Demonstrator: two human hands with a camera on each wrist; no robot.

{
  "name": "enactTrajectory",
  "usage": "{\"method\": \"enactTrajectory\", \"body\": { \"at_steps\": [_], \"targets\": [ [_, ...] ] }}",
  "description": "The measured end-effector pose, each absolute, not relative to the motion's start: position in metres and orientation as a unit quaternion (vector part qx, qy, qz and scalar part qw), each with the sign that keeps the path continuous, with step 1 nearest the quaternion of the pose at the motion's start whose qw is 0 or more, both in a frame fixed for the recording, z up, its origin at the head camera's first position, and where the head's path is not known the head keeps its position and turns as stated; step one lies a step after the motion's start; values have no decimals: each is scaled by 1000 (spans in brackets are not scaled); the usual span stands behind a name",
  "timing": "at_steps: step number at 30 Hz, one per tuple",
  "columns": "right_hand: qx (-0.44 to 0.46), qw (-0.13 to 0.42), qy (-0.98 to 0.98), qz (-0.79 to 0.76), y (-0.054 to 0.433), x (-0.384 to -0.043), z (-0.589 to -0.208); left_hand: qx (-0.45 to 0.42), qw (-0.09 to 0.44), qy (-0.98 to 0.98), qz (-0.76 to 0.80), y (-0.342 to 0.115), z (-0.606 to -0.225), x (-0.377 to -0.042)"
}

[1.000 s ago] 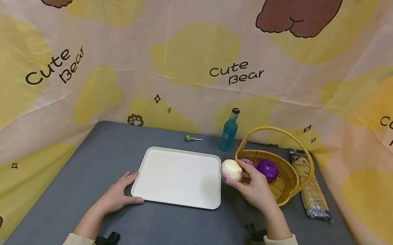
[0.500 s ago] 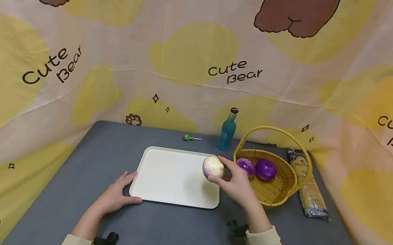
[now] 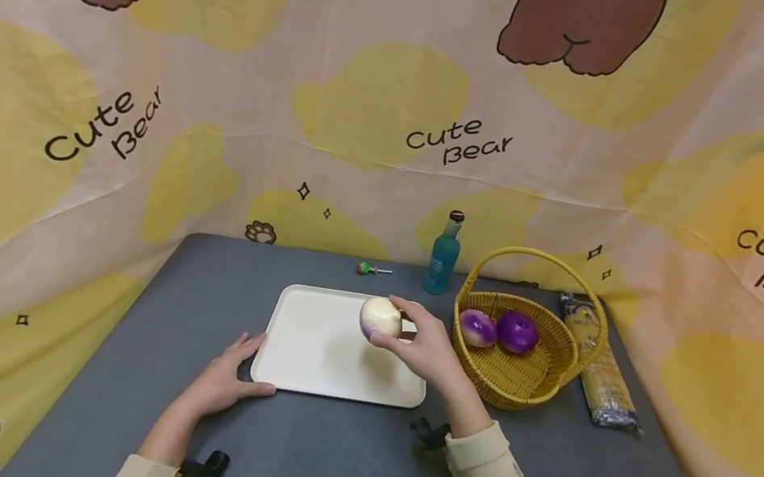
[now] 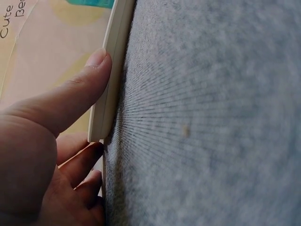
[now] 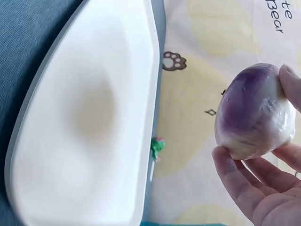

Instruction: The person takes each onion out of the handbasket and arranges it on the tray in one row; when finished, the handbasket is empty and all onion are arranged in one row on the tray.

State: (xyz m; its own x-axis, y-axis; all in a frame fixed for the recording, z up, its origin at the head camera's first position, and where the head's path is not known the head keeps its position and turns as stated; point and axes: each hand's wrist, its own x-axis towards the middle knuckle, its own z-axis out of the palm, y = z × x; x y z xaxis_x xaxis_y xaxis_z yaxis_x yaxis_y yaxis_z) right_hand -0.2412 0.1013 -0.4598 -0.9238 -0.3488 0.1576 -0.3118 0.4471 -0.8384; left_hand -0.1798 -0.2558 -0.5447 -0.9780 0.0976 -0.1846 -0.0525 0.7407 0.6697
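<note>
In the head view my right hand (image 3: 422,348) holds a white and purple turnip (image 3: 381,318) above the white tray (image 3: 326,373). Thumb and fingertips grip the turnip (image 5: 254,113) from opposite sides in the right wrist view, and its shadow falls on the tray (image 5: 84,174) below. My left hand (image 3: 224,379) rests at the tray's near left corner, fingers spread. Its straight thumb (image 4: 82,87) lies against the front edge in the left wrist view, and the other fingers are along the left side, partly hidden.
A yellow wicker basket (image 3: 517,376) to the right holds a purple-white turnip (image 3: 478,329) and a dark purple round vegetable (image 3: 517,332). Beyond it lies a plastic-wrapped packet (image 3: 608,376). A blue bottle (image 3: 444,255) and a lollipop (image 3: 370,269) are behind the tray.
My right hand has carried the turnip leftward from beside the basket to over the tray, uncovering the basket's left side. My left hand has stayed at the tray's corner.
</note>
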Motion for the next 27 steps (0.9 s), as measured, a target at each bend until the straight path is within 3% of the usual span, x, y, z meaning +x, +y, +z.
{"method": "enactTrajectory", "body": {
  "at_steps": [17, 27],
  "targets": [
    [-167, 56, 841, -512, 35, -259, -475, 28, 82, 929, 360, -255, -545, -181],
    [-169, 43, 847, -503, 4, -273, -499, 29, 88, 928, 360, -256, -542, -179]
  ]
}}
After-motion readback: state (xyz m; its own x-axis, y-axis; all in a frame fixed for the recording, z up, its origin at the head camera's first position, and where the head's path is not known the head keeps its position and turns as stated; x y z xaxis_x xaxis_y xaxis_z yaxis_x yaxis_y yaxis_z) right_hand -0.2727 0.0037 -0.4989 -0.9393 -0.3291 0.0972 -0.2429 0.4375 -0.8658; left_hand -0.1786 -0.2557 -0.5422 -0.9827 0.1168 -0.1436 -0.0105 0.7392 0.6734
